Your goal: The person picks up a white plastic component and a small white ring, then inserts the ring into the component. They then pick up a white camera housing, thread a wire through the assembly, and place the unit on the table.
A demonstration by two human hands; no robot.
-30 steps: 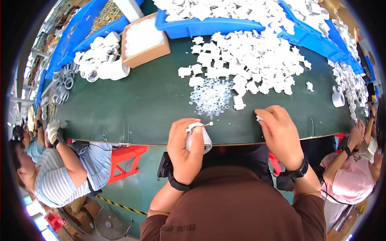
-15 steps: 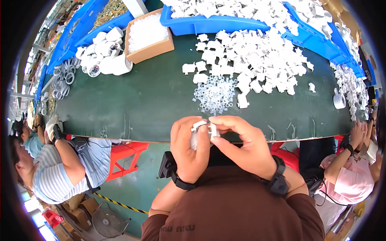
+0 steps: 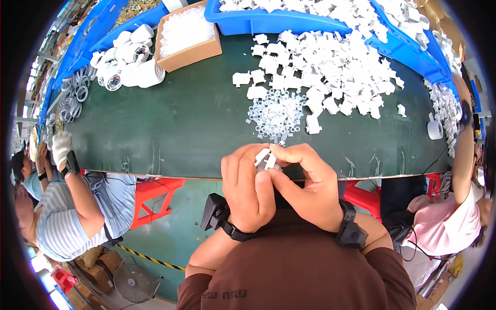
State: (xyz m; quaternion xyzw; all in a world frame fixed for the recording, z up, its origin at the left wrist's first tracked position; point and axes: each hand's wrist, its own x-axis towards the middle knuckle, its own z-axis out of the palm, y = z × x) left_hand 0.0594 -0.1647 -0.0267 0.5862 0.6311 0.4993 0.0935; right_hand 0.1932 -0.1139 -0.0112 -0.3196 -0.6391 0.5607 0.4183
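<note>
At the table's front edge my two hands meet around small white plastic parts. My left hand point(image 3: 245, 188) is closed, its fingers curled around a white plastic housing point(image 3: 262, 155) that they partly hide. With thumb and index finger, my right hand point(image 3: 310, 185) pinches a small white plastic piece point(image 3: 270, 161) against that housing. Just beyond my fingertips lies a pile of small translucent rings point(image 3: 276, 114). Behind it spreads a larger heap of white plastic brackets point(image 3: 341, 72), a few of them lying loose at its edges.
Blue bins point(image 3: 279, 26) of white parts line the back. A cardboard box point(image 3: 194, 59) of clear pieces, white round housings point(image 3: 134, 72) and grey rings point(image 3: 72, 98) are on the green table point(image 3: 181, 129) at left. Co-workers sit on both sides, near red stools point(image 3: 155, 201).
My hands have drawn closer together, and the right-hand piece now sits against the housing. The co-worker on the right has stretched an arm toward the bins; the left one has raised a gloved hand.
</note>
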